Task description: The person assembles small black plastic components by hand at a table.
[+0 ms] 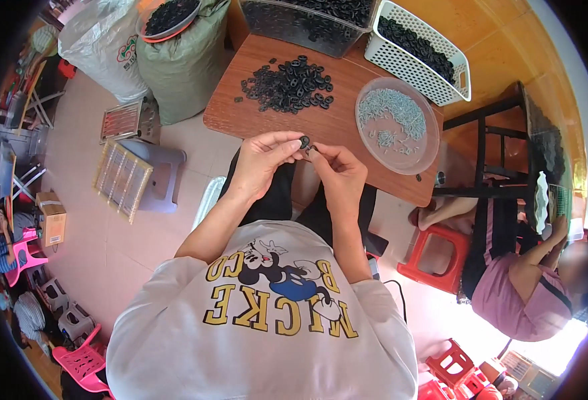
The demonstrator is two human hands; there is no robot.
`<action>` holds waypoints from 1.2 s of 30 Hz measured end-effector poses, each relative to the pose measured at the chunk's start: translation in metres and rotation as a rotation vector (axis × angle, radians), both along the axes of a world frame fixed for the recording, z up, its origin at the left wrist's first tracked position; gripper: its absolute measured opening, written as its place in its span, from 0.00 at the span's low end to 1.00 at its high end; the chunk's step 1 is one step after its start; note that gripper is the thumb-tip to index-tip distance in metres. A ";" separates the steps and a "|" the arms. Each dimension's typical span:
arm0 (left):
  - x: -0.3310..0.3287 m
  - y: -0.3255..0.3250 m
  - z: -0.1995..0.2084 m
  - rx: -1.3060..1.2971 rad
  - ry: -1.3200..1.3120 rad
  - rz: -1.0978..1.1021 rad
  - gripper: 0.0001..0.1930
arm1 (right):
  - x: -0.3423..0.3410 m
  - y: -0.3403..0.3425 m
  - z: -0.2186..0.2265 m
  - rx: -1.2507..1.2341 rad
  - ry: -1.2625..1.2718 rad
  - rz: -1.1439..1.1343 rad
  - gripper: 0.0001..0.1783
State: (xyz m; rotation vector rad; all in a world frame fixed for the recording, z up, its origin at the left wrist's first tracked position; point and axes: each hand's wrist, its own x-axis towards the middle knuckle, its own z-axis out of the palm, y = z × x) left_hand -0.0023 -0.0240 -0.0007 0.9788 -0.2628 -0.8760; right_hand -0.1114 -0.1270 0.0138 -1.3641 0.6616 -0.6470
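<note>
Just off the table's near edge, my left hand (266, 160) pinches a small black oval part with holes (304, 142) between thumb and fingertips. Close against it, my right hand (339, 172) is closed in a pinch at a small dark piece (312, 151), mostly hidden by the fingertips. Beyond my hands, a loose pile of similar black oval parts (294, 83) lies on the brown wooden table (234, 117). To the right, a round translucent tray (367, 137) holds many small silvery metal pieces (392, 112).
Along the table's back stand a clear bin (267, 25) and a white perforated basket (455, 87), both with black parts. Full sacks (180, 80) and a grey stool (167, 180) are at left. A co-worker (520, 293) sits at right by a red stool (434, 257).
</note>
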 end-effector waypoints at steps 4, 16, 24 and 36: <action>-0.007 -0.001 0.000 0.080 -0.269 0.053 0.10 | -0.001 0.001 -0.002 0.017 -0.016 0.019 0.09; -0.007 0.002 0.003 0.098 -0.350 -0.058 0.13 | -0.005 0.003 -0.005 0.034 -0.050 0.113 0.19; -0.004 0.003 -0.004 0.119 -0.382 -0.071 0.13 | -0.003 0.007 -0.008 0.014 -0.045 0.100 0.19; -0.010 0.011 0.007 0.184 -0.583 -0.017 0.16 | -0.005 0.007 -0.009 0.118 -0.119 0.091 0.17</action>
